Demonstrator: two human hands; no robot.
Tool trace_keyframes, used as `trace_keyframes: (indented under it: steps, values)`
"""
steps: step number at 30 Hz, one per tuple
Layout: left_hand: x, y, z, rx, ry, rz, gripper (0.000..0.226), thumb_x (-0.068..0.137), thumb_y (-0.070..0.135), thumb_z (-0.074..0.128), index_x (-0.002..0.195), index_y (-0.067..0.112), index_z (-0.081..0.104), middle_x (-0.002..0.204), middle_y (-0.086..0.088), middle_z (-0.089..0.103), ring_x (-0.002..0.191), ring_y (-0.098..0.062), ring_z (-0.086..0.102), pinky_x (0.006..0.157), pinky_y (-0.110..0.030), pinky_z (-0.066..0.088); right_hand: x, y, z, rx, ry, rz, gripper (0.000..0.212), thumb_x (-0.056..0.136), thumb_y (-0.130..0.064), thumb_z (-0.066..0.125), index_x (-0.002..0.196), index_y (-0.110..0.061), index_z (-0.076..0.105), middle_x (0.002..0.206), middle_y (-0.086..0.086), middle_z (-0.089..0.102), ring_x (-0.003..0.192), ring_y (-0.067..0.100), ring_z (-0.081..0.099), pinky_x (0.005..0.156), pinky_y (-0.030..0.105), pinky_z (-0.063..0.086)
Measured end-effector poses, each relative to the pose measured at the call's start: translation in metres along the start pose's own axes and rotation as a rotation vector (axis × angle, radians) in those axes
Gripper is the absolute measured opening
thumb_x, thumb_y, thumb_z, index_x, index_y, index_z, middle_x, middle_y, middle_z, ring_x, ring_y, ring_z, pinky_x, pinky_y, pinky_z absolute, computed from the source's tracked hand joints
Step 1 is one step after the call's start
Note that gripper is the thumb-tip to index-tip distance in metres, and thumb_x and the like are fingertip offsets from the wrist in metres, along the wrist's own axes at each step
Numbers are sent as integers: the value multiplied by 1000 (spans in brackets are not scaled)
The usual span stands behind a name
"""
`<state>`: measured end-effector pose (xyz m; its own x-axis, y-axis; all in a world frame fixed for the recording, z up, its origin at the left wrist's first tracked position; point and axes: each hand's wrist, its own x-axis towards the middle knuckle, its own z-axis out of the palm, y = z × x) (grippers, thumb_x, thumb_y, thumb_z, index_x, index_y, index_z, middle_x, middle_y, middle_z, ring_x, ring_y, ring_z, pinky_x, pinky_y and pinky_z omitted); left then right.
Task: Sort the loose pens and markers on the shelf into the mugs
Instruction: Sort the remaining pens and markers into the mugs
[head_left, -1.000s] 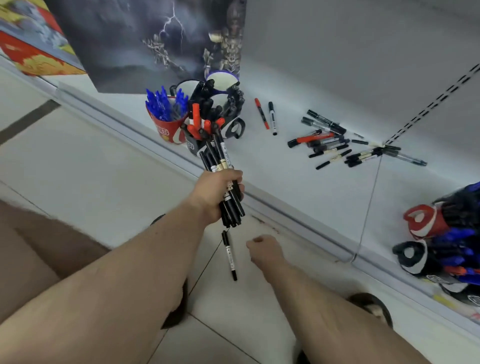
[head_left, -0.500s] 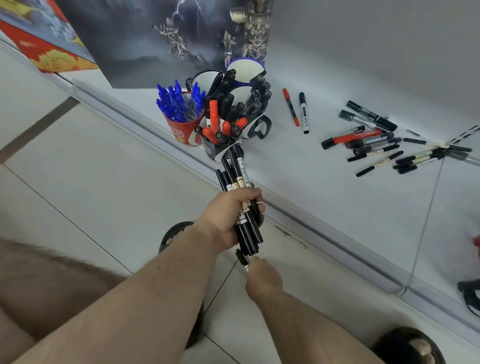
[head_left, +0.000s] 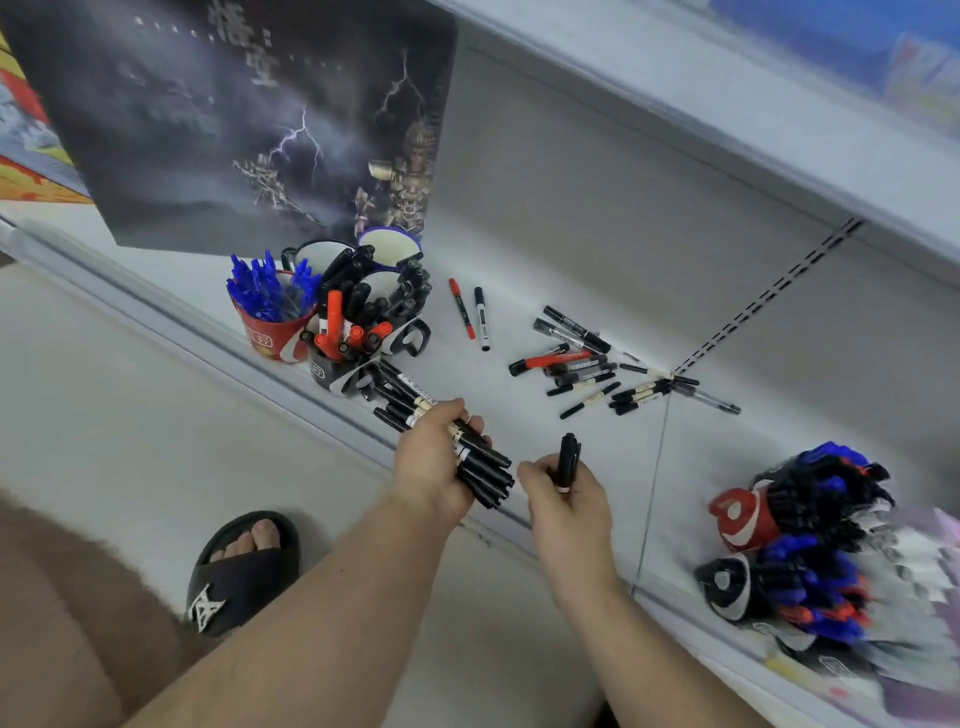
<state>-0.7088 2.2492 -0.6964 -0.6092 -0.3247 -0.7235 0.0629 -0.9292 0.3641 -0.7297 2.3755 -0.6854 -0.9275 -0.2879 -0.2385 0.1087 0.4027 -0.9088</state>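
A: A bundle (head_left: 457, 441) is gripped in the left hand (head_left: 434, 467); one marker (head_left: 567, 460) is pinched upright by the right hand (head_left: 566, 506).

B: It should be tucked in parallel (mugs (head_left: 337, 332) lie behind, loose pens (head_left: 582, 364) on the shelf (head_left: 519, 431)).

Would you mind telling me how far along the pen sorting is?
Partly done: the red mug holds blue pens. In hand: the left hand grips a bundle of black markers; the right hand holds one marker. Left: a loose pile on the shelf.
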Motion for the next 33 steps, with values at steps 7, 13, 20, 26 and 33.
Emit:
trace_keyframes:
  steps: [7, 13, 20, 26, 33]
  values:
    - [-28, -28, 30, -66, -41, -26, 22, 89, 18, 60, 69, 14, 51, 64, -4, 57, 52, -18, 51, 56, -28, 48, -27, -20, -32, -188, 80, -163, 16, 87, -24, 71, 77, -29, 60, 71, -14, 66, 71, -6, 59, 60, 8, 42]
    - [-43, -24, 39, -81, -60, -24, 27, 94, 19, 54, 67, 16, 48, 63, -1, 54, 51, -19, 54, 53, -25, 47, -39, -37, -91, 26, 224, -30, 18, 93, -30, 63, 80, -18, 58, 62, 1, 54, 50, 16, 40, 52, 31, 34]
    - [-56, -18, 39, 590, -295, 8, 12, 91, 7, 61, 82, 11, 55, 66, -7, 56, 52, -17, 56, 55, -27, 45, -39, -74, -156, 61, 143, 41, 9, 87, -2, 57, 81, -7, 53, 58, 9, 50, 46, 16, 36, 43, 26, 24]
    - [-87, -43, 54, 1012, -614, -85, 11, 92, 9, 63, 84, 6, 70, 85, -18, 72, 63, -22, 66, 55, -25, 46, -30, -69, -155, -88, 124, 79, 16, 83, -6, 53, 71, -13, 45, 53, 3, 39, 45, 16, 27, 43, 24, 19]
    - [-91, -67, 50, 896, -682, -171, 13, 89, 2, 62, 101, 5, 66, 89, -7, 75, 62, -16, 64, 60, -31, 48, -26, -55, -148, -9, 124, 146, 5, 90, -11, 55, 85, -11, 56, 60, 2, 41, 48, 14, 31, 44, 23, 20]
